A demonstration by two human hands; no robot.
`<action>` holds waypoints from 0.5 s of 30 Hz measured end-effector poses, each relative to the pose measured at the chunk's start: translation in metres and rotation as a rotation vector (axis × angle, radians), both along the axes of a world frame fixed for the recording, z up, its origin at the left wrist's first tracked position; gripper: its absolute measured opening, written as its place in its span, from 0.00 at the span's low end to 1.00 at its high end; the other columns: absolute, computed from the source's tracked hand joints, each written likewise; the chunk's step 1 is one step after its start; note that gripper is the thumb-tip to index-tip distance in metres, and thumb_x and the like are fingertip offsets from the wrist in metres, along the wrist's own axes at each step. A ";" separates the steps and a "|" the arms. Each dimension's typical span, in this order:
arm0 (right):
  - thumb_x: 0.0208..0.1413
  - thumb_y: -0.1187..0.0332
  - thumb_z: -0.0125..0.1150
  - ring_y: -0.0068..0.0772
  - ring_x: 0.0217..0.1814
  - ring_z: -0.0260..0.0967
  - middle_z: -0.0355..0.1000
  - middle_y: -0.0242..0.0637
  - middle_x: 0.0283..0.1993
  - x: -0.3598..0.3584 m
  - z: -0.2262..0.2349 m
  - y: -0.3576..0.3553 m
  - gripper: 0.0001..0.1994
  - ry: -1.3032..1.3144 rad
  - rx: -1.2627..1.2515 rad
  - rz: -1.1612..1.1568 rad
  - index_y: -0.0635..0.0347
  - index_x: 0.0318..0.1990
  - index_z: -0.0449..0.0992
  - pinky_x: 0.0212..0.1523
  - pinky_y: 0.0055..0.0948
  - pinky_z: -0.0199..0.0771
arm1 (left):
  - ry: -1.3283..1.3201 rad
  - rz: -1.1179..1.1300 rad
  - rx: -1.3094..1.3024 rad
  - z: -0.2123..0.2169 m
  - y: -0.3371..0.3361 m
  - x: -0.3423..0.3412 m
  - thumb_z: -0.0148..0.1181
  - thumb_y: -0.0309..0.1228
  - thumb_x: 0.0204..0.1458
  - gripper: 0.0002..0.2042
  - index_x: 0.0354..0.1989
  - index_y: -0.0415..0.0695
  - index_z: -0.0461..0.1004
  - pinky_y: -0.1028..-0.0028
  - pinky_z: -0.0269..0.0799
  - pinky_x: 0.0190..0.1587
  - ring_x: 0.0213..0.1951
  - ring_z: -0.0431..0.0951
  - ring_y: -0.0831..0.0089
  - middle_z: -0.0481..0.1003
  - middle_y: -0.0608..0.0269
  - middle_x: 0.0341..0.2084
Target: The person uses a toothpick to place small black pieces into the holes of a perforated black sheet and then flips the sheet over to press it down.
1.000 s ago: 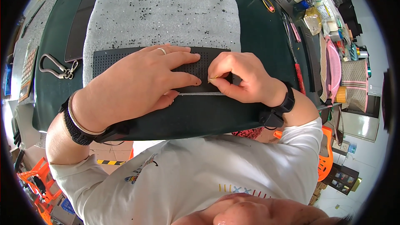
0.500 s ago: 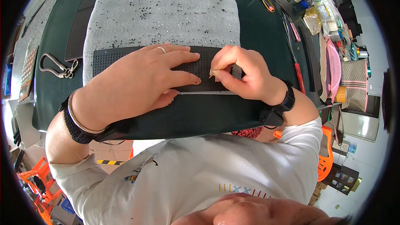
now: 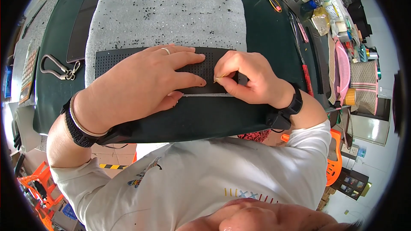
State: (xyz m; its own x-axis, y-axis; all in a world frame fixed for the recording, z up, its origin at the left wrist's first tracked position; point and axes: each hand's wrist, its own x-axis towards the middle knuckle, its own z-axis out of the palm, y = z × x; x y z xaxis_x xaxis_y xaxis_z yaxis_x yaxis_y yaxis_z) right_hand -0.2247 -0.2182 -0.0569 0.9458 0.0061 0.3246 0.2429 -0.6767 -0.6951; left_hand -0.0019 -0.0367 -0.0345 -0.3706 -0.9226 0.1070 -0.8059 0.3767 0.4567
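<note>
- Black perforated strip [image 3: 128, 57] lying flat on grey foam pad [image 3: 167, 15], long axis left to right across the person's front, near edge close to the pad's near edge.
- Left hand [image 3: 145, 81] pressed flat on the strip, fingers spread and pointing right, ring on one finger.
- Right hand [image 3: 248, 79] at the strip's right part, thumb and forefinger pinched shut on a thin yellowish pin [image 3: 219, 77]; pin small, tip direction hard to make out.
- Pad on dark green table [image 3: 265, 30]; table's near edge just below both wrists.
- Free pad surface beyond the strip, strewn with small black specks; carabiner [image 3: 55, 68] left of the pad, well apart from the hands; red-handled tool [image 3: 307, 81] right of the right wrist.
- Versus half a second earlier: left hand unmoved, right hand at nearly the same spot, pinch kept.
</note>
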 end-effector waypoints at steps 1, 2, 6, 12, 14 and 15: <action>0.54 0.83 0.67 0.36 0.35 0.80 0.79 0.37 0.38 -0.001 0.000 0.000 0.13 0.005 0.012 -0.011 0.58 0.42 0.72 0.35 0.29 0.78 | 0.000 -0.001 -0.001 0.000 0.000 0.000 0.70 0.23 0.46 0.27 0.58 0.52 0.78 0.55 0.68 0.70 0.67 0.69 0.51 0.69 0.56 0.68; 0.54 0.83 0.67 0.36 0.35 0.80 0.79 0.37 0.38 0.000 0.000 0.000 0.13 0.005 0.012 -0.012 0.58 0.42 0.72 0.35 0.29 0.78 | 0.001 -0.001 -0.003 0.000 0.000 0.000 0.70 0.23 0.46 0.27 0.58 0.51 0.78 0.56 0.68 0.70 0.67 0.69 0.51 0.69 0.56 0.68; 0.54 0.83 0.68 0.37 0.35 0.80 0.79 0.37 0.37 0.002 0.001 0.000 0.13 0.024 -0.026 0.020 0.58 0.42 0.72 0.35 0.29 0.78 | 0.007 0.003 -0.002 -0.001 0.000 0.000 0.70 0.23 0.46 0.27 0.58 0.51 0.79 0.56 0.68 0.69 0.67 0.69 0.51 0.69 0.56 0.68; 0.54 0.83 0.68 0.37 0.35 0.80 0.80 0.37 0.37 0.001 0.000 0.000 0.12 0.017 0.004 0.029 0.58 0.41 0.72 0.34 0.29 0.78 | 0.011 -0.001 -0.002 0.000 0.000 0.000 0.70 0.23 0.46 0.26 0.58 0.51 0.79 0.56 0.68 0.69 0.67 0.69 0.51 0.69 0.56 0.67; 0.54 0.83 0.68 0.37 0.35 0.80 0.80 0.37 0.37 0.001 0.000 0.000 0.12 0.025 -0.003 0.043 0.58 0.41 0.72 0.34 0.29 0.78 | 0.015 -0.003 0.001 0.001 0.000 0.000 0.70 0.23 0.46 0.26 0.58 0.50 0.79 0.56 0.68 0.69 0.68 0.69 0.51 0.69 0.55 0.67; 0.54 0.83 0.68 0.37 0.35 0.80 0.80 0.37 0.37 0.001 0.000 0.000 0.12 0.027 -0.010 0.037 0.58 0.41 0.72 0.34 0.29 0.78 | 0.015 -0.003 0.001 0.001 0.000 0.000 0.70 0.23 0.46 0.26 0.58 0.50 0.79 0.56 0.68 0.69 0.68 0.69 0.51 0.69 0.55 0.67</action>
State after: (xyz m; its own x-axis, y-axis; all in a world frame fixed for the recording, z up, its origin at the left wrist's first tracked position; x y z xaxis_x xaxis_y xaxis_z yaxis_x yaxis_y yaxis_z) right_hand -0.2234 -0.2184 -0.0566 0.9535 0.0443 0.2982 0.2486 -0.6749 -0.6948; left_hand -0.0018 -0.0369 -0.0336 -0.3715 -0.9217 0.1116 -0.7979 0.3785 0.4691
